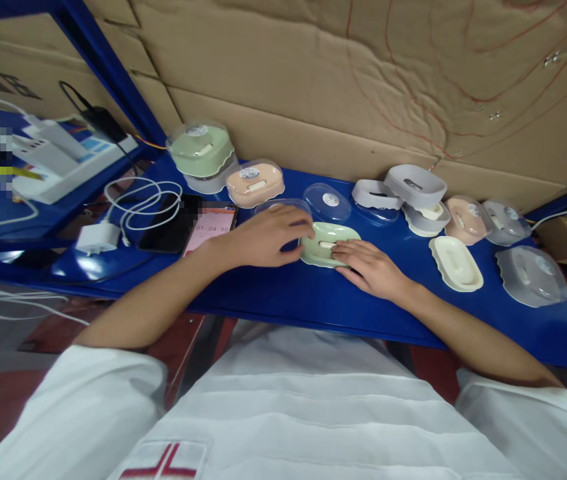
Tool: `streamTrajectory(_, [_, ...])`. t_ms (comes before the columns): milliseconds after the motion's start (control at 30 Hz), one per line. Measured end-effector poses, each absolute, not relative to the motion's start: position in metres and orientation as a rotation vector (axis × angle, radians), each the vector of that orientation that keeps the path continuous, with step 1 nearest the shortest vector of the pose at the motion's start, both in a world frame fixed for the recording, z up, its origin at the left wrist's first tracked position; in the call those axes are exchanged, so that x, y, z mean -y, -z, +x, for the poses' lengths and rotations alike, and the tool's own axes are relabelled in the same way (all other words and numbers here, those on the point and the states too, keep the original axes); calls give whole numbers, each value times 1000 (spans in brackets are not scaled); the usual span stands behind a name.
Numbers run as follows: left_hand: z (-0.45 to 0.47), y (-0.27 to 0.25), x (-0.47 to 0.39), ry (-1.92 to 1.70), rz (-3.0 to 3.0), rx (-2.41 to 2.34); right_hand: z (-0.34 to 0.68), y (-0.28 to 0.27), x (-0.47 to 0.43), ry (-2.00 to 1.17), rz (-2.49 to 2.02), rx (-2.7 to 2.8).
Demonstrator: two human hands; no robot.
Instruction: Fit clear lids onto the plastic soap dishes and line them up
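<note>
A green oval soap dish [319, 252] with a slot and a small pale insert in its middle lies on the blue shelf in front of me. My left hand [270, 237] arches at its left end, fingers curved and thumb apart, the tips at or just over the rim. Across the right part of the dish rests my right hand [376, 267], its fingers stretched out near the insert. One clear lid [330, 202] lies behind the dish. Another clear lid [288, 203] is partly hidden behind my left hand.
Left of the hands stand a lidded green soap box [202, 150], a peach one [256, 183], a phone [210, 230] and a white charger [98, 238]. To the right are grey dishes [416, 183], a cream tray [456, 265], a peach box [467, 220] and a lidded grey box [533, 275]. Cardboard [283, 80] walls the back.
</note>
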State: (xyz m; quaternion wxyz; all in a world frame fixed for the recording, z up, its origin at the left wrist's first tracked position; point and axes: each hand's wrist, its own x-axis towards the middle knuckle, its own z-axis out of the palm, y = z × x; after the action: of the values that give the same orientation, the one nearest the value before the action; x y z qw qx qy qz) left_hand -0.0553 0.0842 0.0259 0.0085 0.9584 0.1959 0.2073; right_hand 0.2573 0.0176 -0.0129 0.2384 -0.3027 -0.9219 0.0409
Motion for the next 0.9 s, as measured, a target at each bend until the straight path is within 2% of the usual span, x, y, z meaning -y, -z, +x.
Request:
streamTrajectory(67, [-66,-29,-91,-646,2980,-791,258,12,-19,-128,-824,2525])
streamTrajectory(167, [-78,-22,-100,-426,2950,-1045,258,11,-20,-112,-804,2529])
streamTrajectory(267, [-76,-10,-104,-360,2901,-1124,258,11,-21,-87,-778,2531])
streamTrajectory(433, [-63,-17,-99,-636,2791,-1031,261,16,-20,16,-892,2534])
streamTrajectory(600, [-54,-31,-80,-781,2728,-732,266,25,-22,85,-1063,2289])
streamTrajectory(900, [-39,-5,-71,-830,2902,-561,272,17,-30,-263,-1004,2457])
